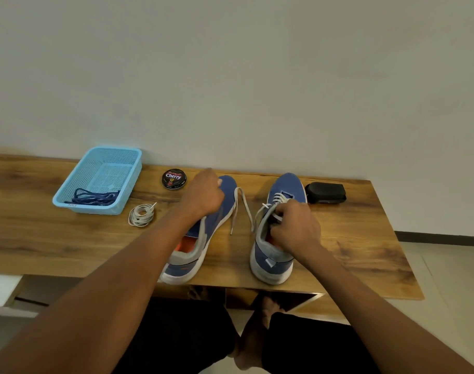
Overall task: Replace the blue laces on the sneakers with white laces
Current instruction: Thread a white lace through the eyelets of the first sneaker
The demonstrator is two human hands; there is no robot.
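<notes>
Two blue sneakers stand side by side on the wooden table [365,238], toes pointing away from me. My right hand [295,228] grips the right sneaker [271,263] at the top of its tongue. White lace [277,197] crosses that shoe's eyelets. A loose length of the white lace [242,201] lies in a bent line between the shoes. My left hand [203,195] hovers curled over the front of the left sneaker [187,263], hiding its eyelets. A small white bit shows at its fingertips, and I cannot tell what it is. A coiled white lace [141,215] lies left of the shoes.
A light blue basket [109,163] at the back left holds the blue laces [94,197]. A round black shoe polish tin [174,178] sits behind the left sneaker. A black brush-like object [326,193] lies right of the right sneaker. A wall runs behind the table.
</notes>
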